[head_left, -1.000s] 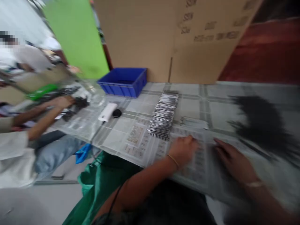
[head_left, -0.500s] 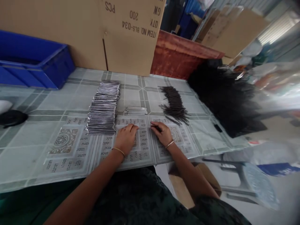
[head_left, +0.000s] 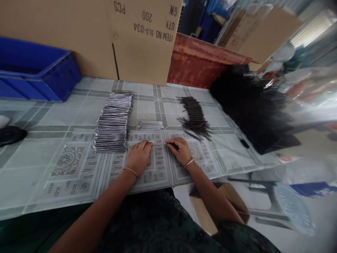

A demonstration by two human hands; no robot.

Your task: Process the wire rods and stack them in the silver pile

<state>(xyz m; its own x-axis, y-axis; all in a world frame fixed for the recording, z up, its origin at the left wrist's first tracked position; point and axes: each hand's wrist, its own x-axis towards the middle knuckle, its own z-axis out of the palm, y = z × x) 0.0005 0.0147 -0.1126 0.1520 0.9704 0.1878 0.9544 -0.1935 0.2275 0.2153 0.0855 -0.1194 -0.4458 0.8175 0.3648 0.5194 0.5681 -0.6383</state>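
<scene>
A thin silvery rod (head_left: pixel 159 144) spans the gap between my hands, low over the patterned table covering. My left hand (head_left: pixel 141 153) is closed on its left end, with the fingertips pinched together. At the other end, the fingers of my right hand (head_left: pixel 179 150) are closed around the rod's tip; something dark shows under them, too small to make out. Left of my hands lies a long stack of shiny ridged metal rods (head_left: pixel 113 123). A small bundle of thin silvery rods (head_left: pixel 150 125) rests just beyond my fingers. To the right is a pile of thin dark sticks (head_left: pixel 195 114).
A blue plastic bin (head_left: pixel 39 75) stands at the back left before a large cardboard box (head_left: pixel 142 52). A black heap (head_left: pixel 250 109) covers the table's right side. Below the table edge are an open carton (head_left: pixel 231 200) and a stool (head_left: pixel 292 207). A black round object (head_left: pixel 12 135) sits far left.
My hands have drawn slightly closer together along the rod, and both still grip it. The whole view has shifted a little.
</scene>
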